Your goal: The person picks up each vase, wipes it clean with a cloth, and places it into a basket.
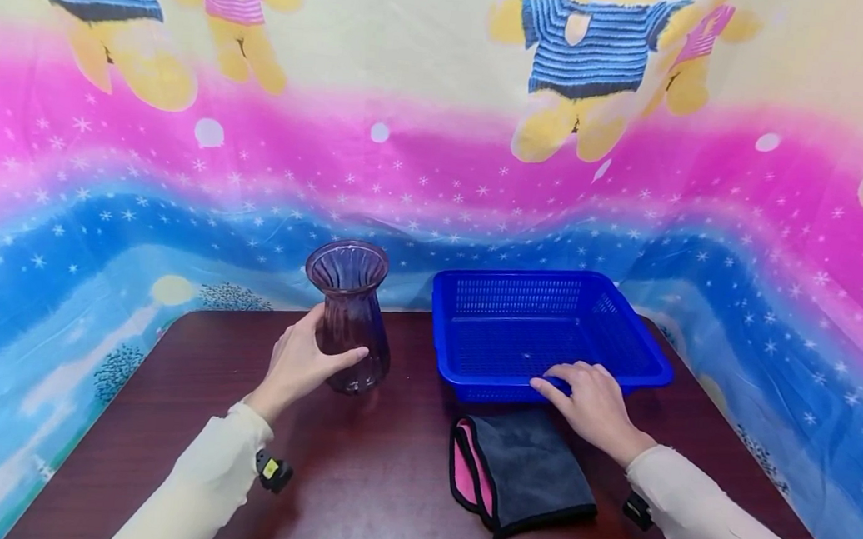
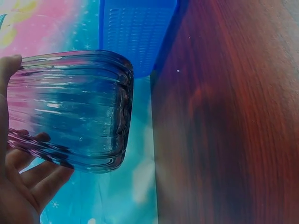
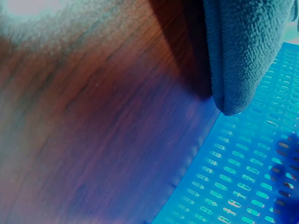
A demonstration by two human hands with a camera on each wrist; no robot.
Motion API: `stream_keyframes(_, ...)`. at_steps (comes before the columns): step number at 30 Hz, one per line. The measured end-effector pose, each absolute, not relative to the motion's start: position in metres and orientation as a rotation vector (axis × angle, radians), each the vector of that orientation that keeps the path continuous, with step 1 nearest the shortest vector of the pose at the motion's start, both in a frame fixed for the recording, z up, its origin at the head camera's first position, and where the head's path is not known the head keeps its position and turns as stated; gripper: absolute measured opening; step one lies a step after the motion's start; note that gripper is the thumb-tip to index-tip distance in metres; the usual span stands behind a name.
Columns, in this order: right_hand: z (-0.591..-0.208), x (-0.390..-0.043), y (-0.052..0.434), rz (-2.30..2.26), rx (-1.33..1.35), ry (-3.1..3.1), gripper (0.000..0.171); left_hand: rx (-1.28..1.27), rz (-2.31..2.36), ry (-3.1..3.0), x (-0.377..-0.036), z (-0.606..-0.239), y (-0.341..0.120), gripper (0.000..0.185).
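Note:
My left hand point(image 1: 303, 363) grips a purple-tinted ribbed glass vase point(image 1: 355, 331) with a flared mouth, thumb on one side and fingers around the other. The vase is upright. In the left wrist view, a strip of backdrop shows between the base of the vase point(image 2: 84, 112) and the tabletop, so it is held above the table. At the near rim of a blue plastic basket point(image 1: 469, 381), my right hand point(image 1: 593, 402) holds the edge with thumb and bent fingers. The right wrist view shows the basket's slotted wall point(image 3: 233, 172) but not the hand clearly.
A folded grey cloth point(image 1: 538, 469) with pink lining, black edging and a hanging loop lies in front of the basket. Dark reddish wooden table point(image 1: 370, 499) lies beneath. A printed backdrop point(image 1: 408, 168) with bears and snowflakes hangs close behind and at both sides.

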State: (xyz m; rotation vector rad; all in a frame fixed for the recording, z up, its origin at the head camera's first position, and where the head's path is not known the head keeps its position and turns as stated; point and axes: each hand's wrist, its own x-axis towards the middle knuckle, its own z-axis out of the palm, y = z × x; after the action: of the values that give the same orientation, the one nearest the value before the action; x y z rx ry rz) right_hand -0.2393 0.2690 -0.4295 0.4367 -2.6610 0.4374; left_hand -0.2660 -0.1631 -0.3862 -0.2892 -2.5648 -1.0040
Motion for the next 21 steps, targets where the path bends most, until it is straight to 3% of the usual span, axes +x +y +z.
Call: stream_keyframes(21,-0.431,-0.241,0.271,0.433,0.444,-2.644,0.038,-0.304,-1.032,-2.516,-0.270,-0.373,-0.135,0.083)
